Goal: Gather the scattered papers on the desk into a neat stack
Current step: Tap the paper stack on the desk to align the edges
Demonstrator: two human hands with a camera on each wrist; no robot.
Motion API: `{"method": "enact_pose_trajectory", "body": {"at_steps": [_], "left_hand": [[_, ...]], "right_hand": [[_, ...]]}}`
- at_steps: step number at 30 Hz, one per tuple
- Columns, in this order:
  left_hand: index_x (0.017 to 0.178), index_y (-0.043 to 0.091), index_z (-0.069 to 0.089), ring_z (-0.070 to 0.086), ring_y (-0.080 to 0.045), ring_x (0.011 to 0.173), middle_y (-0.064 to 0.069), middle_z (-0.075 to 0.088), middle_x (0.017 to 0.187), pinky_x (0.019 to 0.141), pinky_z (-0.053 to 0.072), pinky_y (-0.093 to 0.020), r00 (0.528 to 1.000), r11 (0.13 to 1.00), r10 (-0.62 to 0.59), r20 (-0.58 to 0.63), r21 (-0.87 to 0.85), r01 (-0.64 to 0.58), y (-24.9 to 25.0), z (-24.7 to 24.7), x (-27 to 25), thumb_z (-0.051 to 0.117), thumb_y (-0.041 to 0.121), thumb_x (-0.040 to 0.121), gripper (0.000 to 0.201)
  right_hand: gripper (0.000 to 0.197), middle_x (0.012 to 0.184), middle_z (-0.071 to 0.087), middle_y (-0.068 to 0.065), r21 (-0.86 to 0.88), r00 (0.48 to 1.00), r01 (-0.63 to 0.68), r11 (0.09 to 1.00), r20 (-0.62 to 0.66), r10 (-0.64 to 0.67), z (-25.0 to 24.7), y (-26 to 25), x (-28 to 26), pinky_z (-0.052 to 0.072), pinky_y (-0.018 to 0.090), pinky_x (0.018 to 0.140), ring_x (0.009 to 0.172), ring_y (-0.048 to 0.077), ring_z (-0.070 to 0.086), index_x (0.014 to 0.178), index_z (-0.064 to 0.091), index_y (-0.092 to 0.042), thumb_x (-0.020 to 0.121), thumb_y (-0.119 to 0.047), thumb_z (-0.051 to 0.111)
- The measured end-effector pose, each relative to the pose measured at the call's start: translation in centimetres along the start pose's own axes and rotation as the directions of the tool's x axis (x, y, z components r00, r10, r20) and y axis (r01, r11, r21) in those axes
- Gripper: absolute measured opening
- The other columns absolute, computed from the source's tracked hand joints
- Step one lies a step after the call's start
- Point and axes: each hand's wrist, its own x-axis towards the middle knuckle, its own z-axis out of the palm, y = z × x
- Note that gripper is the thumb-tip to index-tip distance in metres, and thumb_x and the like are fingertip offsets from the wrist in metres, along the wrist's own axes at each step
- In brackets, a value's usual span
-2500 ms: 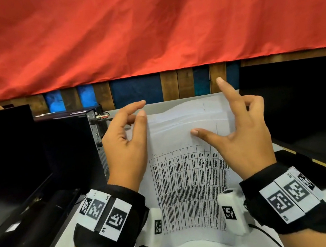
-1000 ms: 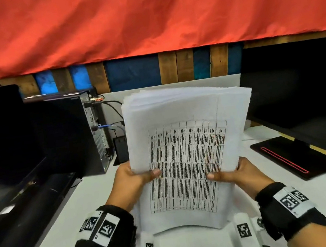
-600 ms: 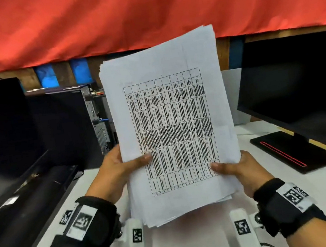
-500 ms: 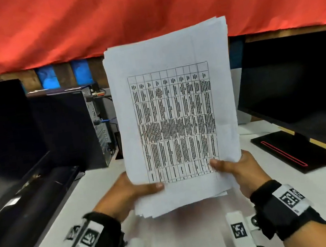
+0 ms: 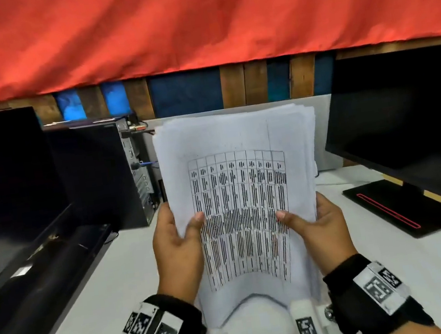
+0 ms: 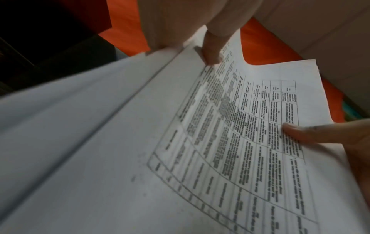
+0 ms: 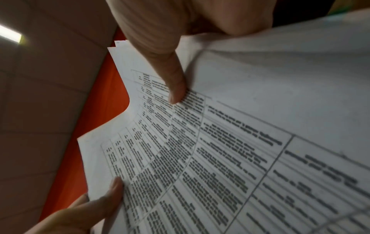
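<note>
A thick stack of white papers (image 5: 237, 164), its top sheet printed with a table, stands nearly upright over the white desk (image 5: 98, 311). My left hand (image 5: 178, 246) grips its left edge, thumb on the front sheet. My right hand (image 5: 317, 227) grips the right edge the same way. The bottom edge of the stack curls down near the desk between my wrists. In the left wrist view the papers (image 6: 180, 142) fill the frame under my left thumb (image 6: 212, 52). In the right wrist view the papers (image 7: 240, 142) lie beneath my right thumb (image 7: 174, 82). The fingers behind the stack are hidden.
A black monitor (image 5: 3, 183) and a black computer tower (image 5: 102, 177) stand at the left. Another black monitor (image 5: 405, 118) with a flat base (image 5: 400, 206) stands at the right. A red cloth (image 5: 192, 17) hangs behind.
The stack, raised high half a second ago, has come down toward the desk. Both hands have slid up to grip its side edges at mid-height.
</note>
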Motion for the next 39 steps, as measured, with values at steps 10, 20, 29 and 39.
{"method": "enact_pose_trajectory", "body": {"at_steps": [10, 20, 29, 39], "left_hand": [[0.147, 0.038, 0.025, 0.037, 0.008, 0.130, 0.012, 0.036, 0.138, 0.109, 0.029, -0.010, 0.892, 0.858, 0.451, 0.026, 0.264, -0.441, 5.6, 0.9, 3.9, 0.079, 0.022, 0.079, 0.088], [0.119, 0.034, 0.060, 0.046, 0.012, 0.109, -0.003, 0.049, 0.122, 0.100, 0.045, -0.019, 0.893, 0.834, 0.449, -0.006, 0.360, -0.417, 6.0, -0.5, 4.8, 0.062, 0.031, 0.090, 0.029], [0.113, 0.031, 0.065, 0.038, 0.027, 0.100, -0.004, 0.046, 0.115, 0.082, 0.028, 0.010, 0.864, 0.757, 0.499, 0.067, 0.451, -0.473, 6.7, 0.4, 4.5, 0.057, 0.029, 0.094, 0.020], [0.076, 0.026, 0.061, 0.050, 0.009, 0.078, -0.001, 0.056, 0.095, 0.072, 0.036, 0.000, 0.909, 0.891, 0.387, -0.152, 0.314, -0.327, 7.7, 2.0, 4.5, 0.068, 0.039, 0.086, 0.018]], "right_hand": [[0.094, 0.129, 0.031, -0.019, -0.563, 0.831, 0.465, 0.683, 0.011, -0.557, 2.5, -6.7, 1.1, 0.033, -0.001, 0.090, 0.114, -0.010, 0.038, 0.141, 0.015, -0.055, 0.075, -0.031, 0.077], [0.044, 0.123, 0.035, 0.002, -0.733, 0.828, 0.391, 0.557, 0.016, -0.561, 2.7, -7.5, 0.8, 0.052, 0.034, 0.086, 0.106, 0.016, 0.049, 0.126, 0.049, -0.040, 0.084, -0.045, 0.062], [0.050, 0.114, 0.031, -0.004, -0.689, 0.797, 0.434, 0.581, -0.009, -0.605, 3.0, -6.7, 0.7, 0.039, 0.011, 0.078, 0.085, -0.010, 0.040, 0.125, 0.045, -0.028, 0.082, -0.038, 0.067], [0.045, 0.114, 0.029, -0.007, -0.699, 0.800, 0.459, 0.548, 0.057, -0.597, 3.8, -6.8, 0.0, 0.047, 0.023, 0.088, 0.099, 0.005, 0.044, 0.124, 0.049, -0.038, 0.082, -0.041, 0.066]]}}
